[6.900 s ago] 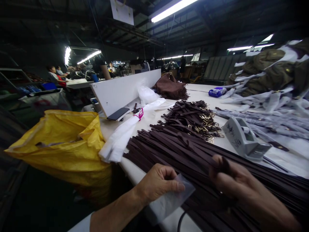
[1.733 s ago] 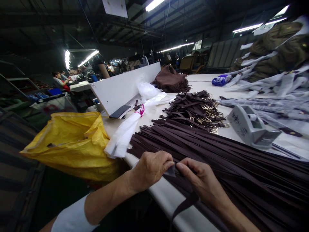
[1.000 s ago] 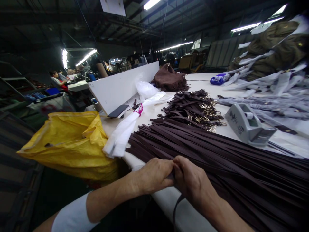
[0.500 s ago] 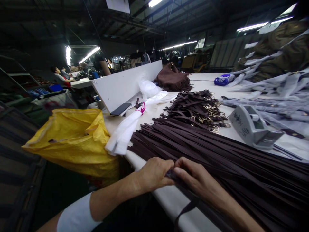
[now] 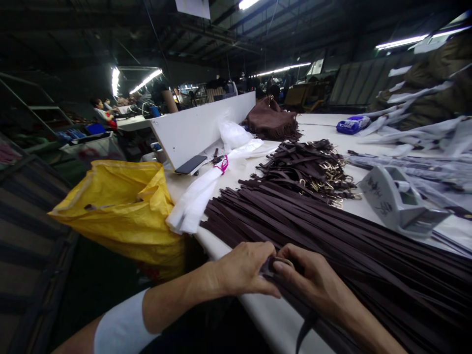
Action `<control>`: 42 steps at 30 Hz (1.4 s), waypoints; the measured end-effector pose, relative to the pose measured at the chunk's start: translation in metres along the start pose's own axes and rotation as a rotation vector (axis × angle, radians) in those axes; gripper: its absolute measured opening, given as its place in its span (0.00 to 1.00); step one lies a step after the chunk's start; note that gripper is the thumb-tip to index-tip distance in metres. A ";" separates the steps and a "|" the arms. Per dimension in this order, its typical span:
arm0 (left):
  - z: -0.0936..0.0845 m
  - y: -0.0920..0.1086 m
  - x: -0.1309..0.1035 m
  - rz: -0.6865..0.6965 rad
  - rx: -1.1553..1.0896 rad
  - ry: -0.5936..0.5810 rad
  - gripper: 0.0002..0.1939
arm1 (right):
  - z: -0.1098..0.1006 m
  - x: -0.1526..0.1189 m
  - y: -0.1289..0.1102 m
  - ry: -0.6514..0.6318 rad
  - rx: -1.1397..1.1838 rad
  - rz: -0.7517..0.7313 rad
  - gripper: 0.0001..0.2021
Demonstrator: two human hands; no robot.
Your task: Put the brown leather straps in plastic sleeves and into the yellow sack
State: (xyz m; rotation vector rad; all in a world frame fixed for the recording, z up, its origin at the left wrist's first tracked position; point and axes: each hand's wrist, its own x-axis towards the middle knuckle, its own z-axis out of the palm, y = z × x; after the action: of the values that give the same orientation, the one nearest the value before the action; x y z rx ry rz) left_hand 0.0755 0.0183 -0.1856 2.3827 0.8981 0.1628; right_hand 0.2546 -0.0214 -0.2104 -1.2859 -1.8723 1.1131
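Note:
Just over the table's front edge, my left hand (image 5: 248,269) pinches the end of a dark brown strap (image 5: 267,268) between thumb and fingers. My right hand (image 5: 313,276) grips the same strap close beside it, thumb pressed on a gold-coloured metal ring (image 5: 287,261). From there the strap runs down to the right under my right forearm, and a narrow loose end (image 5: 307,325) hangs off it. Behind my hands lies a wide bundle of long dark brown straps (image 5: 313,211). Beyond it is a heap of short straps with gold-coloured clasps (image 5: 309,164).
A grey tape dispenser (image 5: 400,201) stands right of the heap. White plastic sleeves (image 5: 199,196) and a phone (image 5: 191,164) lie left, by a white upright board (image 5: 206,123). An open yellow sack (image 5: 121,211) stands beside the table. A brown fringed bag (image 5: 273,120) sits farther back.
A metal ring now shows at my right fingertips, where none was visible before. My left thumb and fingers have spread slightly around the strap end. The whole view has shifted a little.

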 end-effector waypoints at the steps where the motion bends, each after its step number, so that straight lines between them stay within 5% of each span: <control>1: -0.002 -0.002 -0.001 0.031 -0.025 0.014 0.24 | -0.002 0.000 0.000 0.010 0.010 0.007 0.13; 3: -0.007 -0.009 -0.003 0.028 -0.010 0.033 0.26 | -0.004 0.001 0.002 0.024 0.030 0.003 0.15; 6: -0.010 -0.018 -0.007 -0.088 0.035 -0.028 0.12 | -0.008 0.002 0.004 -0.011 0.051 -0.006 0.16; 12: -0.010 -0.022 -0.010 -0.216 0.009 0.001 0.14 | -0.022 0.000 0.006 -0.196 0.172 0.080 0.18; 23: -0.005 -0.002 0.000 -0.192 -0.149 -0.102 0.15 | -0.008 -0.003 -0.004 -0.087 -0.110 -0.015 0.11; 31: -0.006 -0.005 -0.005 -0.221 -0.246 -0.067 0.19 | -0.028 -0.002 0.000 -0.173 0.291 0.070 0.14; 42: 0.000 -0.003 -0.006 -0.200 -0.288 -0.084 0.20 | -0.021 -0.003 0.003 -0.200 0.328 0.075 0.11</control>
State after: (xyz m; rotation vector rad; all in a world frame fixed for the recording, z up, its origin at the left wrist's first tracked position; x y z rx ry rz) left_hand 0.0690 0.0166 -0.1865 2.0081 0.9944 0.1049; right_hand 0.2746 -0.0168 -0.2035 -1.0969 -1.6972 1.5638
